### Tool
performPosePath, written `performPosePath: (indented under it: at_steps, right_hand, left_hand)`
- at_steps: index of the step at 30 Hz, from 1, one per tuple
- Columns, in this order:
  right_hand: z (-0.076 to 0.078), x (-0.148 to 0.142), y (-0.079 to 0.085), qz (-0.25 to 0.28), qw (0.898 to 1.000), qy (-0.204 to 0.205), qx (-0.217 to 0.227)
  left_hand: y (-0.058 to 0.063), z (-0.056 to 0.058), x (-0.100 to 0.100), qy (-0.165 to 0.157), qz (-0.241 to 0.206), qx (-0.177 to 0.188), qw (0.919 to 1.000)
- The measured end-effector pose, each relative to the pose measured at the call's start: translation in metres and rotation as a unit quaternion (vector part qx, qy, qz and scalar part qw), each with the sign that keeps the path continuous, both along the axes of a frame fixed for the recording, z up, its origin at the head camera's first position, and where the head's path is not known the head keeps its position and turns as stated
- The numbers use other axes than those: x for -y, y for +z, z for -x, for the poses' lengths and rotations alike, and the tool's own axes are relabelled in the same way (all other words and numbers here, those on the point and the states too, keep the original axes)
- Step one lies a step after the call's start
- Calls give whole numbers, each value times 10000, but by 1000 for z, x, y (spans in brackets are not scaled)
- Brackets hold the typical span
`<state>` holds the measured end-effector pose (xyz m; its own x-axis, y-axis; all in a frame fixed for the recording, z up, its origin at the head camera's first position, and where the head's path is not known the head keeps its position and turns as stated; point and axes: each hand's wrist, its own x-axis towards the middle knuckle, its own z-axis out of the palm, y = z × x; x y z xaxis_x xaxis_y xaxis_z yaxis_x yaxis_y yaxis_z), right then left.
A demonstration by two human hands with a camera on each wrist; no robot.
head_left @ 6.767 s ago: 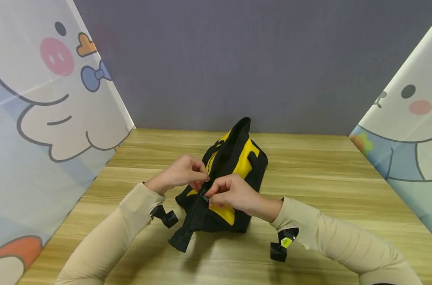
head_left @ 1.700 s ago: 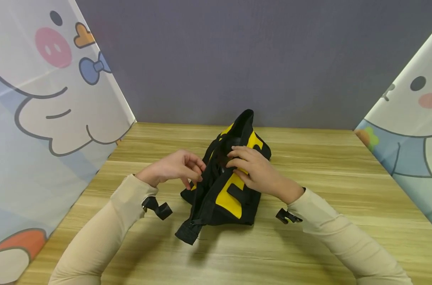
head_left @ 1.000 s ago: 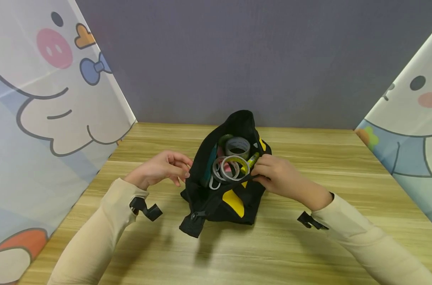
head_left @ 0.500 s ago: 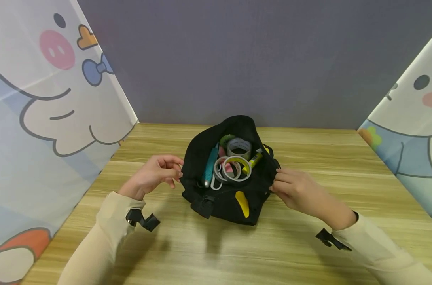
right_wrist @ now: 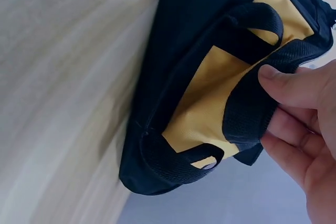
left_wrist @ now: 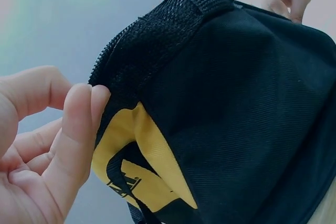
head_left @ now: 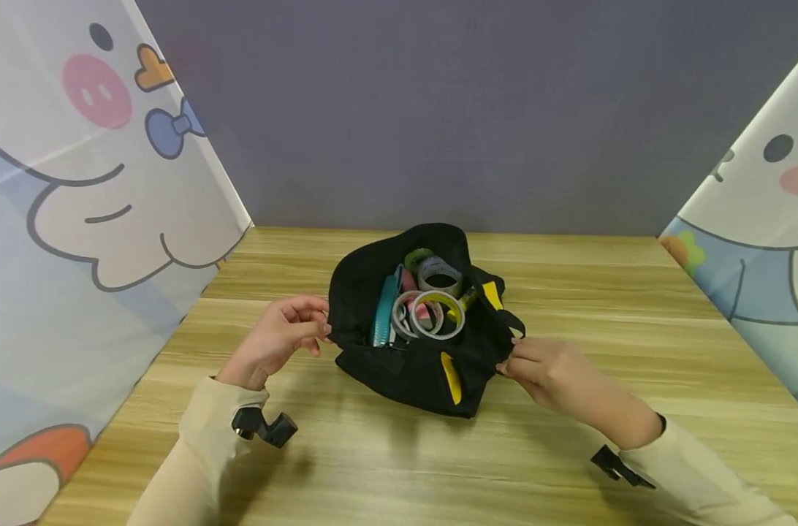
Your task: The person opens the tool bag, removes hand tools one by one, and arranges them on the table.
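Note:
A black and yellow zippered tool bag (head_left: 399,380) stands on the table with its mouth spread wide. My left hand (head_left: 277,340) pinches the zipper edge of the bag on the left side, thumb against fingertip in the left wrist view. On the opposite side, my right hand (head_left: 560,376) pinches the other zipper edge between thumb and fingers. Inside lie a teal-handled tool (head_left: 385,310), tape rolls (head_left: 438,315), a wider grey tape roll (head_left: 440,276), a green roll (head_left: 419,258) and a yellow tube (head_left: 468,298), partly hidden by the bag wall.
The bag rests on a wood-grain table (head_left: 609,307). A grey panel (head_left: 451,109) rises behind the table, and cartoon-printed sheets (head_left: 77,234) flank it on both sides. Black straps hang from both wrists.
The zipper, worked by both hands earlier, has come open. My hands have since drawn the bag's edges apart, left and right, and its contents have come into sight.

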<state>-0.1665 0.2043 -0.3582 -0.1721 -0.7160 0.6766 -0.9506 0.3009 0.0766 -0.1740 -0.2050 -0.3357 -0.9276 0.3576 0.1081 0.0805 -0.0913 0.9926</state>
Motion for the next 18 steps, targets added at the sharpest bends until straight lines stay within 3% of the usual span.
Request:
performPosePath:
  at_steps: [11,18]
  right_hand:
    - [2,0,-16,-96,9994,110,311]
    - [3,3,-6,3,9996,2,294]
  left_hand:
    - [-8,-3,-5,177,-472,-13,9987]
    - [-5,1,-6,79,-613,50,9981]
